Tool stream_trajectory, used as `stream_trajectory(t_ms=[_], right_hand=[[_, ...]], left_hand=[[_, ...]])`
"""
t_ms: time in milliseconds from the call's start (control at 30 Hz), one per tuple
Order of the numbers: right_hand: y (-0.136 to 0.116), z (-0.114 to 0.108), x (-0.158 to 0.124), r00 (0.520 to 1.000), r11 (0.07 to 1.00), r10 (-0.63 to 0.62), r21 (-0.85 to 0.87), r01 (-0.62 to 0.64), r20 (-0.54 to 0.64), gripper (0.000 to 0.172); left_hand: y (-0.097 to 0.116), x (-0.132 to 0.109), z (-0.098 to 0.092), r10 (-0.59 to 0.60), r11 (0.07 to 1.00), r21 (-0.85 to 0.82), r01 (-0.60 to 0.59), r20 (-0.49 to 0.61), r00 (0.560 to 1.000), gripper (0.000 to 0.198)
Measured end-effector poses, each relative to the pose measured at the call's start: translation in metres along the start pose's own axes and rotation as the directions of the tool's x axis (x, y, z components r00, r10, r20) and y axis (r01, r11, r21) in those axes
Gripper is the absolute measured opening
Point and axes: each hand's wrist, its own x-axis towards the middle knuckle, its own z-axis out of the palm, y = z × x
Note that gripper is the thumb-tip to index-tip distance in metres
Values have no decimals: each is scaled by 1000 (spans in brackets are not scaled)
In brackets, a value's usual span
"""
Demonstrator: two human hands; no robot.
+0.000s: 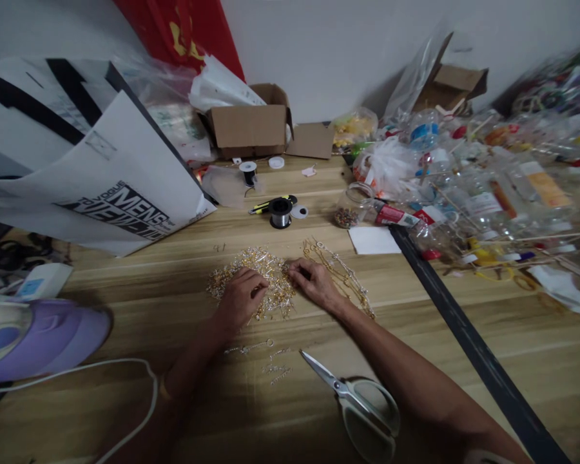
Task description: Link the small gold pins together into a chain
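A loose pile of small gold and silver jewellery pieces (pixel 270 296) lies on the wooden table. My left hand (pixel 240 299) rests over the left part of the pile, its fingers curled together; whatever they hold is too small to make out. At the pile's right edge, my right hand (pixel 314 280) has thumb and fingers pinched, and the fingertips hide anything between them. Just right of that hand lie several gold and silver chains (pixel 345 277). Short silver chain pieces (pixel 278 370) are spread on the table below the pile. Scissors (pixel 350 399) lie partly open near my right forearm.
Behind the pile stand a wire spool (pixel 280 212), a yellow-black cutter knife (pixel 258 207) and a jar of beads (pixel 352 206). A white paper bag (pixel 101 174) and a purple device (pixel 53 338) occupy the left. Plastic bottles (pixel 488 187) crowd the right beyond a dark strip (pixel 454 319).
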Motion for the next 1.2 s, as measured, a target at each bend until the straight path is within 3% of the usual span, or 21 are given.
stream_trajectory(t_ms=[333, 1200], right_hand=[[-1, -1, 0, 1000, 1000, -2, -9, 2, -12, 16], [1, -1, 0, 1000, 1000, -15, 9, 15, -4, 14]], left_hand=[[2, 0, 3, 95, 995, -32, -94, 12, 995, 13], [-2, 0, 7, 60, 994, -90, -62, -27, 998, 14]])
